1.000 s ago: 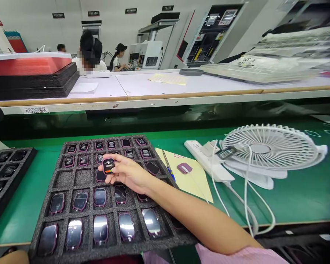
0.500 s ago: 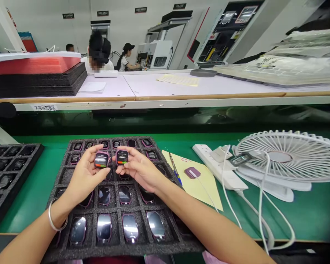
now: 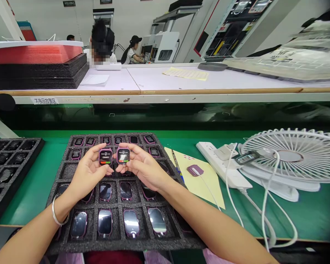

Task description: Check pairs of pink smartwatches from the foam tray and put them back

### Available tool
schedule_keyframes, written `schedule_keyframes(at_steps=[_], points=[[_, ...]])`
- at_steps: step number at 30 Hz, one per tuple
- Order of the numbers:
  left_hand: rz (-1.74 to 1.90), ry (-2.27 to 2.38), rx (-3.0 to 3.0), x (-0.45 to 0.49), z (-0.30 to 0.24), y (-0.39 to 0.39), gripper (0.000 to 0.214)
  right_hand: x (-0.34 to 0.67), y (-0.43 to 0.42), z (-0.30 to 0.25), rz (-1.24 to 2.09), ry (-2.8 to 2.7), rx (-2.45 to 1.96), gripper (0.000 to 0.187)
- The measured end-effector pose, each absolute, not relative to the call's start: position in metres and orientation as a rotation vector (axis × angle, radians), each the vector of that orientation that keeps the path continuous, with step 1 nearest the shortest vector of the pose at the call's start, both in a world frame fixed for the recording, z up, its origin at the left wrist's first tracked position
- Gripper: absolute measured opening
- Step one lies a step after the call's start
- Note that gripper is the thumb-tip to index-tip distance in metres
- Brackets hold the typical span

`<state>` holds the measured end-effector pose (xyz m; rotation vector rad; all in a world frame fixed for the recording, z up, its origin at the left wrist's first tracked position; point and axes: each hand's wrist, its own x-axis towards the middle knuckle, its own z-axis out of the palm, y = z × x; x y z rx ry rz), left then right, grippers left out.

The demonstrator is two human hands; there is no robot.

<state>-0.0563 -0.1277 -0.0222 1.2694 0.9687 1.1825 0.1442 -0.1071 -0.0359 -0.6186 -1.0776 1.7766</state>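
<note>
My left hand (image 3: 85,176) holds a purple smartwatch body (image 3: 105,156) with its screen lit, thumb against its lower edge. My right hand (image 3: 143,167) holds a second lit purple watch body (image 3: 123,155) right beside the first. Both hands hover over a black foam tray (image 3: 71,170) whose pockets hold several purple watch bodies, dark-screened in the near rows and lit in the far rows. A few pockets in the middle rows are bare. A silver bangle circles my left wrist.
A second black tray (image 3: 5,165) of watches lies at the left. To the right are a yellow paper (image 3: 206,183) with a purple charging puck (image 3: 194,170), a pen, a white power strip (image 3: 217,161) and a white fan (image 3: 288,157) with cables. People sit beyond the raised white shelf.
My left hand came up into view with a second lit watch and moved beside the one in my right hand. Both watches now sit side by side, slightly higher over the tray.
</note>
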Motion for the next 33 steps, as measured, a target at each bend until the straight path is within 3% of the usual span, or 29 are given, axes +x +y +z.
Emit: schedule_keyframes(at_steps=[24,33], points=[[1.221,0.914,1.281,-0.0562,-0.0249,-0.1280,0.048,0.1452,-0.1085,-0.0354,1.738,-1.154,-0.617,0.048],[1.192,1.005,1.283,-0.0534,-0.0235,-0.1288,0.037,0.1444,-0.1086,-0.0379,1.703,-1.152,-0.688,0.035]])
